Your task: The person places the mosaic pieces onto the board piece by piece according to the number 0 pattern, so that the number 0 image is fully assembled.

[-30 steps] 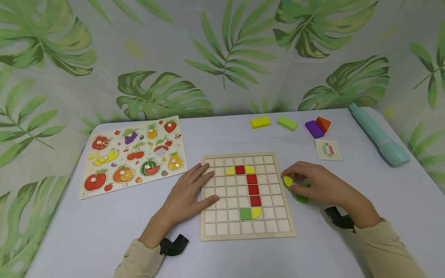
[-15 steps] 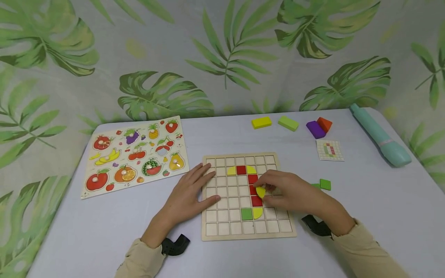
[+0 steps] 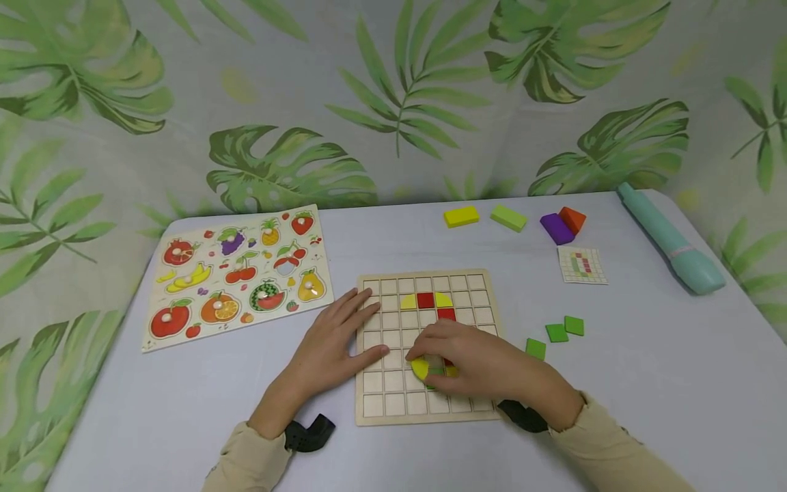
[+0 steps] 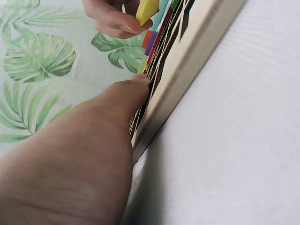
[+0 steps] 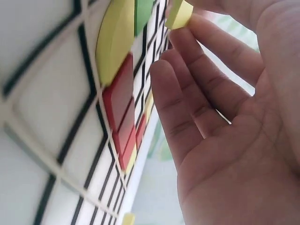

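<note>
A wooden grid board [image 3: 393,404] lies on the white table. My left hand [image 3: 335,345] rests on its left edge, fingers spread over the outer squares. My right hand [image 3: 476,359] is above the board and pinches a yellow quarter-circle tile [image 3: 420,369] between thumb and fingertips. In the right wrist view the held yellow tile [image 5: 180,15] appears apart from the board. Under the hand, a green tile [image 3: 434,383] and part of the red column [image 5: 124,103] are partly covered. A red tile [image 3: 425,301] sits between two yellow tiles in the upper row.
Several loose tiles are around: three green tiles [image 3: 557,333] lie right of the board. Beyond them is a pattern card [image 3: 582,265]. Yellow [image 3: 461,216], light green [image 3: 508,218], purple [image 3: 556,229] and orange [image 3: 573,219] blocks line the back. A fruit puzzle [image 3: 209,283] lies left, a teal object [image 3: 673,242] right.
My right hand has carried the yellow tile from beside the green tiles leftward across the board, to the left of the lower green tile. My left hand has stayed in place.
</note>
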